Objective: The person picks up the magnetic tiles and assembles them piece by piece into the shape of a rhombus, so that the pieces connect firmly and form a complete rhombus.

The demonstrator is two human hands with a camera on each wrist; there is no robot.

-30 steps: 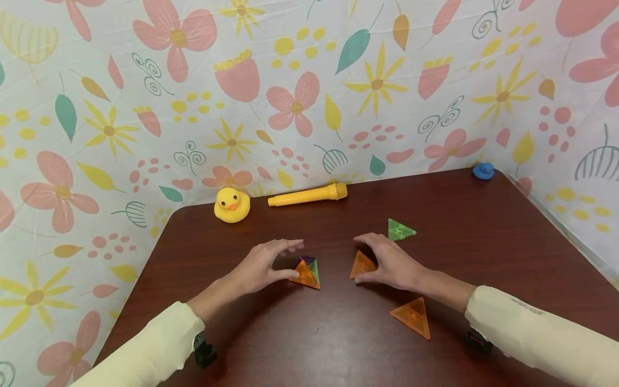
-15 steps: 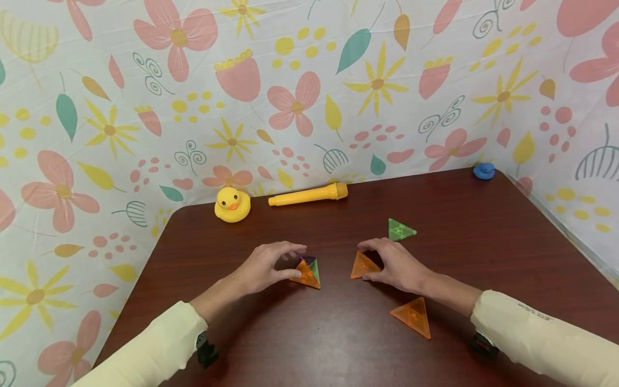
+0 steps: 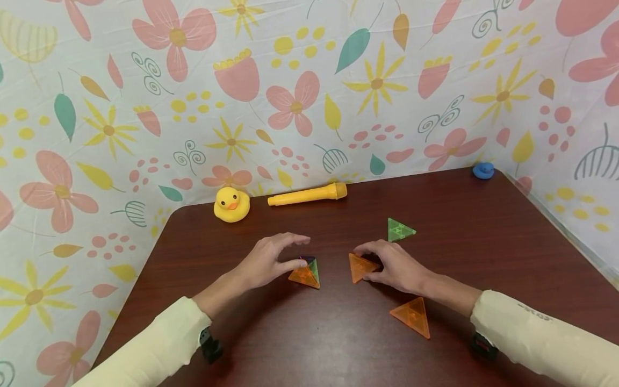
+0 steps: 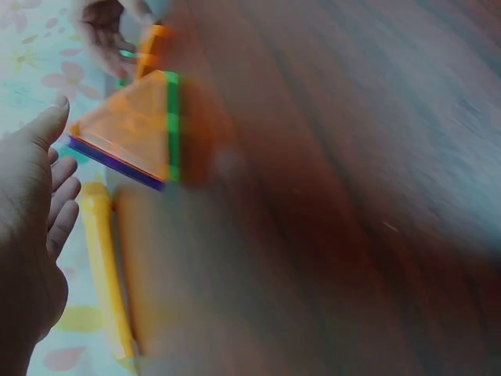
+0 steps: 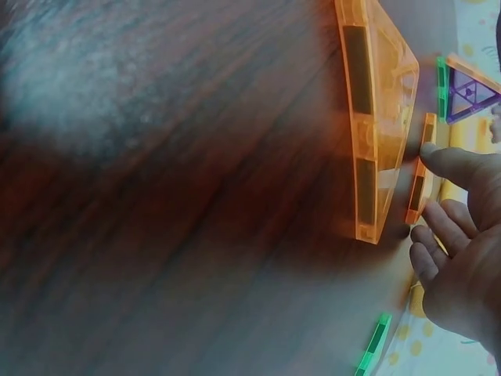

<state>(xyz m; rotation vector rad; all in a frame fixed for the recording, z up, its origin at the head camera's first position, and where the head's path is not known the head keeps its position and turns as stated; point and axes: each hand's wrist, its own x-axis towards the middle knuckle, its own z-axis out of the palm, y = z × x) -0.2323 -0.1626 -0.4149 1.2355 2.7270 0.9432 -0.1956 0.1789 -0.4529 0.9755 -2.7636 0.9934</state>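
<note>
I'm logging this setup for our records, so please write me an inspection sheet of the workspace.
Surface: dark wood-grain table.
Job's things: joined orange, green and purple triangles; held orange triangle; loose orange triangle; loose green triangle.
Clutter: yellow duck, yellow stick-shaped toy, blue duck along the far edge.
Hands: left hand beside the joined triangles, contact unclear; right hand grips an orange triangle between thumb and fingers.
Cables: nothing seen.
Surroundings: floral sheet behind and at both sides.
</note>
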